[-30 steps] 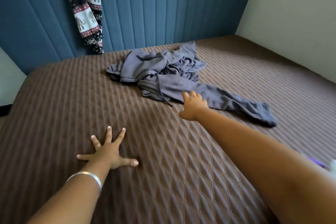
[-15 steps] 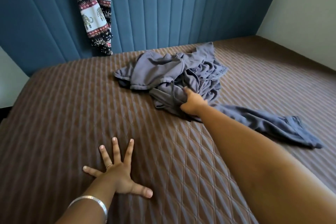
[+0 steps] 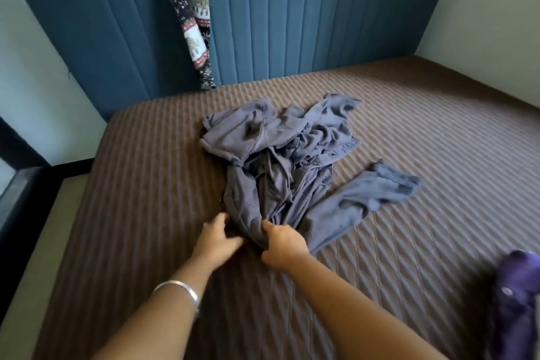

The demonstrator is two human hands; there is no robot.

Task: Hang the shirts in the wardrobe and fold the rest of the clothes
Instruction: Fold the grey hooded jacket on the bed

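Head camera looks down, close over bed [image 3: 146, 184].

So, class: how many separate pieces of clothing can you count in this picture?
3: a grey garment crumpled mid-bed, patterned trousers hanging over the headboard, and a purple garment at the right edge. The grey heap may hide more.
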